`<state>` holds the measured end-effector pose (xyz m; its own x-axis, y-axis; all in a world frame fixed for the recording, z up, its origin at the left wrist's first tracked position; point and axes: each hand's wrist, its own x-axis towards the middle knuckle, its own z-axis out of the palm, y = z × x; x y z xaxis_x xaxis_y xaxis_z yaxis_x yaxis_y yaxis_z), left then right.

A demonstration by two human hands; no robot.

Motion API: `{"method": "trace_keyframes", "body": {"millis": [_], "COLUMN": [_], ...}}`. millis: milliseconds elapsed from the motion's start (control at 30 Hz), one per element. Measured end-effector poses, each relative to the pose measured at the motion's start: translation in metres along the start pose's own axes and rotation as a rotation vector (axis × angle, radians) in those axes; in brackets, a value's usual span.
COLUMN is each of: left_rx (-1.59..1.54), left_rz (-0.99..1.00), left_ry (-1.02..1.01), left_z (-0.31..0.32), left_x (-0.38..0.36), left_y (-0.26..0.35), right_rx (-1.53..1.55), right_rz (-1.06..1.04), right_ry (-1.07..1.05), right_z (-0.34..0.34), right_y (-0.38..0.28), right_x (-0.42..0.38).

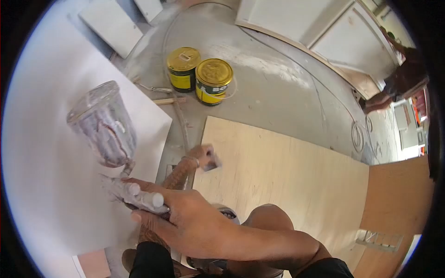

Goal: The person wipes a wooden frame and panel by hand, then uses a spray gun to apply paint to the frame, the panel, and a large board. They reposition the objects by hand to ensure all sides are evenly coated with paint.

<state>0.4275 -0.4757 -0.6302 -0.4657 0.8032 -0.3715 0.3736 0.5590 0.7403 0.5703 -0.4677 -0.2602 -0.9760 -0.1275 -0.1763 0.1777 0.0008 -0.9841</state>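
Spraygun in R hand — blurred obj. in L hand

Room above plywood board; lidded cans stand beyond far-left corner.

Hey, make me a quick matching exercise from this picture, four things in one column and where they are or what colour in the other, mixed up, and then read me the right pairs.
Things:
1. spray gun
2. two cans
3. wood board
4. large panel

Places and colours:
A. yellow and dark, standing on the floor
B. white, along the left of the view
C. gripped in the right hand
D. pale tan, right of centre

Right pairs: 1-C, 2-A, 3-D, 4-B.
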Motion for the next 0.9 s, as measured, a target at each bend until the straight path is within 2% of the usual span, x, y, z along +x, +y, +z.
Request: {"method": "trace_keyframes", "body": {"millis": [33,67,133,200,233,367,433,533,633,733,900], "left_rx": [-0.028,-0.058,-0.206,-0.718,-0.718,-1.497,-1.105,-0.617,-0.174,0.058,0.182], "left_rz": [-0.014,-0.025,-0.221,-0.227,-0.22,-0.041,-0.105,-0.217,-0.351,-0.42,-0.442], "left_ry": [0.16,0.325,0.472,0.581,0.573,0.433,0.405,0.298,0.103,-0.028,-0.082], "left_z": [-0.006,-0.017,-0.047,-0.074,-0.081,-0.123,-0.107,-0.064,-0.021,0.002,0.002], "left_x": [0.016,0.033,0.065,0.11,0.119,0.101,0.073,0.009,-0.062,-0.099,-0.108], "left_y": [0.003,0.01,0.022,0.012,0.019,0.066,0.054,0.003,-0.056,-0.087,-0.098], "right_rx": [0.002,0.005,0.053,0.063,0.078,0.057,0.083,0.062,0.102,0.144,0.076], "right_rz": [-0.088,-0.092,-0.037,-0.013,0.015,0.021,-0.118,-0.054,-0.161,-0.132,-0.031], "right_ry": [0.01,0.027,-0.009,0.006,0.007,0.032,0.102,0.05,0.11,0.024,-0.094], "right_z": [-0.001,-0.005,-0.015,-0.022,-0.025,-0.03,-0.027,-0.033,-0.025,-0.021,-0.017], "right_y": [0.003,0.0,-0.009,-0.014,-0.016,-0.02,-0.012,-0.015,-0.002,-0.008,-0.021], "right_x": [-0.001,-0.002,-0.004,-0.006,-0.007,-0.009,-0.005,-0.002,0.001,0.006,0.009]}}
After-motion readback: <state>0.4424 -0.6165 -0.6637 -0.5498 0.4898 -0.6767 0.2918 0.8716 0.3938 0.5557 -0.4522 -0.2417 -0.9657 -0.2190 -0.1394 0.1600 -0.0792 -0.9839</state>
